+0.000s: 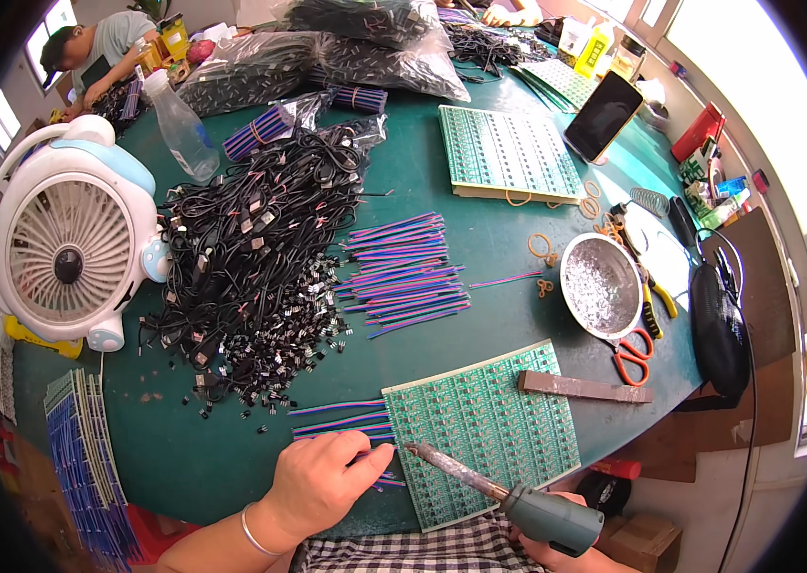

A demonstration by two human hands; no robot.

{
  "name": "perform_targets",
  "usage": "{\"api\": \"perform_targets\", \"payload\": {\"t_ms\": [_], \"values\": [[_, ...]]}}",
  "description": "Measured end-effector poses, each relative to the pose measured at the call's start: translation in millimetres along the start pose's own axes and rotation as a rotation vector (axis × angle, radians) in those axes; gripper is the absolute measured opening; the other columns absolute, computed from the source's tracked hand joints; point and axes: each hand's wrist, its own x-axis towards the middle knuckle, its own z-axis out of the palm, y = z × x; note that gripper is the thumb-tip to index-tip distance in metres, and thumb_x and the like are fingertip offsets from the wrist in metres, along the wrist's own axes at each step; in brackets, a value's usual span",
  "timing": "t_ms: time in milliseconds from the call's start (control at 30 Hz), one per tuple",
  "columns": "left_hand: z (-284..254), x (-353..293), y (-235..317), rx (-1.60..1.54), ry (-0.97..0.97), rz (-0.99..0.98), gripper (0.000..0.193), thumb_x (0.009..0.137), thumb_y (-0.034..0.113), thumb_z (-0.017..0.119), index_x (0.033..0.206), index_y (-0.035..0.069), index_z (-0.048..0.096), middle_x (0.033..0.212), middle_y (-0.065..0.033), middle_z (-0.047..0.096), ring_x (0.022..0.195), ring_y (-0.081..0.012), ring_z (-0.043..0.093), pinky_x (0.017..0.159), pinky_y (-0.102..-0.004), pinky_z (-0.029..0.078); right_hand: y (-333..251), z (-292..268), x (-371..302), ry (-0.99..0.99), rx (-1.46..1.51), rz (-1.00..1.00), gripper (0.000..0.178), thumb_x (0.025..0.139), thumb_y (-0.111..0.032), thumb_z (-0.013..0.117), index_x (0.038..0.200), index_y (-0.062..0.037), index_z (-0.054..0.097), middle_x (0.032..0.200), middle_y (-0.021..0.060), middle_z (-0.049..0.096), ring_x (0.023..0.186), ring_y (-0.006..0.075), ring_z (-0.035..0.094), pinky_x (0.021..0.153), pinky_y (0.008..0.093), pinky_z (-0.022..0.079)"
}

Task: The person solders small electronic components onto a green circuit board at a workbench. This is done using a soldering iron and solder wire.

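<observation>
A green circuit board panel (489, 430) with rows of small parts lies at the near edge of the table. Several short multicoloured ribbon wires (341, 420) stick out from its left edge. My left hand (322, 477) is closed in a pinch at that edge, on one of these wires; its fingers partly hide the wire's end. In my right hand (556, 549) is a soldering iron (552, 518) with a grey-green body, and its dark tip meets the board close to my left fingertips. A brown metal bar (585, 387) rests across the board's upper right corner.
Beyond the board lie loose ribbon wires (408, 272) and a heap of black cables (260, 220). A fan (69, 248) stands left. To the right are a metal bowl (601, 286), red-handled scissors (633, 358) and pliers (657, 296). Stacked boards (509, 153) and a phone (604, 116) stand farther back.
</observation>
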Motion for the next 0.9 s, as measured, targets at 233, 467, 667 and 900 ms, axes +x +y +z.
{"api": "perform_targets", "payload": {"t_ms": [233,467,667,900], "values": [[0.9,0.9,0.4,-0.024,0.027,-0.010,0.022,0.062,0.009,0.065,0.083,0.015,0.068,0.076,0.0009,0.052,0.055,-0.0140,0.054,0.045,-0.0265,0.044,9.2,-1.1,-14.1,-0.034,-0.057,0.129,0.026,0.078,-0.014,0.064,0.097,0.0025,0.061,0.088,0.0131,0.063,0.075,0.0242,0.060,0.068,0.0322,0.047],[1.5,-0.5,-0.9,-0.023,0.023,-0.010,0.023,0.062,0.008,0.065,0.083,0.016,0.068,0.076,0.0010,0.052,0.056,-0.0141,0.054,0.046,-0.0264,0.044,7.6,-1.1,-8.0,-0.036,-0.244,0.041,0.025,0.077,-0.015,0.064,0.095,0.0018,0.061,0.083,0.0119,0.063,0.071,0.0222,0.060,0.064,0.0306,0.047],[0.4,1.2,-0.3,-0.032,0.013,-0.005,0.023,0.061,0.008,0.065,0.083,0.016,0.068,0.075,0.0009,0.052,0.056,-0.0142,0.054,0.045,-0.0263,0.044,14.2,-3.7,-12.1,0.003,-0.174,0.090,0.021,0.075,-0.014,0.066,0.088,0.0006,0.060,0.075,0.0088,0.060,0.064,0.0197,0.057,0.060,0.0298,0.045],[-2.8,2.4,1.9,-0.018,-0.002,-0.013,0.024,0.061,0.006,0.065,0.084,0.015,0.068,0.074,0.0002,0.052,0.056,-0.0148,0.054,0.045,-0.0268,0.044,14.6,-4.4,-9.3,0.037,-0.187,0.048,0.022,0.075,-0.013,0.066,0.090,0.0011,0.060,0.076,0.0096,0.061,0.065,0.0199,0.057,0.060,0.0299,0.046]]}}
